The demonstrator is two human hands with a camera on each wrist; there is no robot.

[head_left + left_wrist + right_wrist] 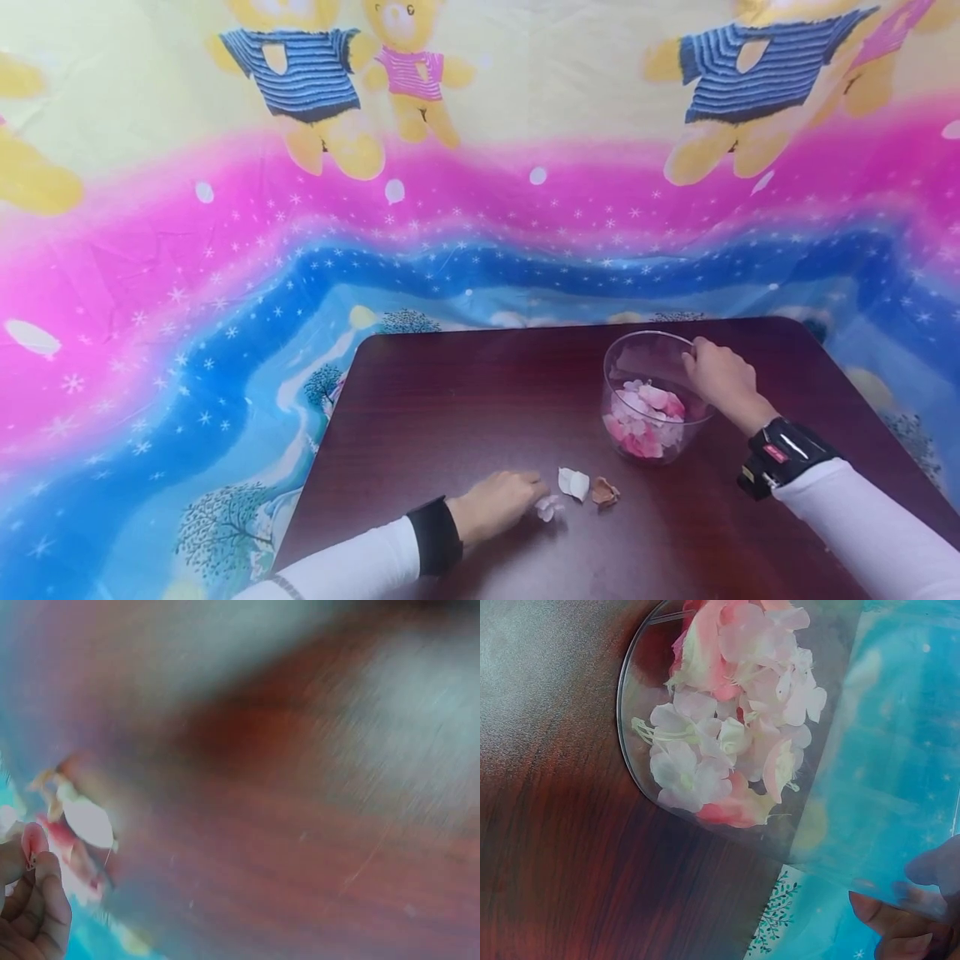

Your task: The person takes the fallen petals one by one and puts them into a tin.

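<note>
Left hand [495, 507] is pinching a petal [547, 507] on the desk [450, 400], bowl [652, 400] lying up-right (right hand [723, 382] gripping its rim).

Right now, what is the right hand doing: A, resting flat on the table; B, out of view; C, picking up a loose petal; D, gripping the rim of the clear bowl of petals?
D: the right hand curls over the rim of the clear bowl, which holds pink and white petals.
</note>
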